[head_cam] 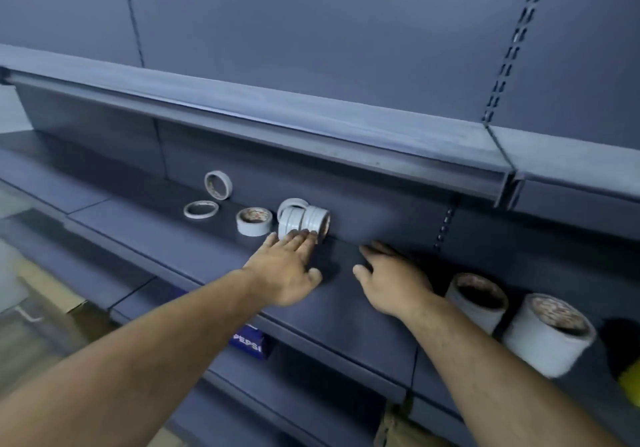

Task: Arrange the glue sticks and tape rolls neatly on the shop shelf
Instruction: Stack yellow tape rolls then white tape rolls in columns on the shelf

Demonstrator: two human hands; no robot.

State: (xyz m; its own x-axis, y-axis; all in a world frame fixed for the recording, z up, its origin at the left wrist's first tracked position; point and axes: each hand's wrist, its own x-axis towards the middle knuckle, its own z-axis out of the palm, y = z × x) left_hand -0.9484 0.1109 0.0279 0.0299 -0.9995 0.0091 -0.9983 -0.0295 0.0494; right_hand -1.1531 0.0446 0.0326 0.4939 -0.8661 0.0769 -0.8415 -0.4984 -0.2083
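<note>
White tape rolls lie on a grey shop shelf (346,273). A row of several rolls (304,221) stands on edge at the middle, and my left hand (287,270) touches its near side with straight fingers. One roll (254,221) lies flat just left of that row. A thin roll (201,209) lies flat farther left, with another roll (218,184) leaning against the back panel. My right hand (391,280) rests flat on the shelf, fingers spread, holding nothing. Two tall stacks of rolls (476,301) (547,334) stand at the right. No glue sticks are visible.
An upper shelf (311,124) overhangs the working shelf, leaving a low gap. A blue Pepsi label (249,341) hangs on the shelf's front edge. Something yellow (630,386) shows at the far right edge. A lower shelf (311,377) runs below.
</note>
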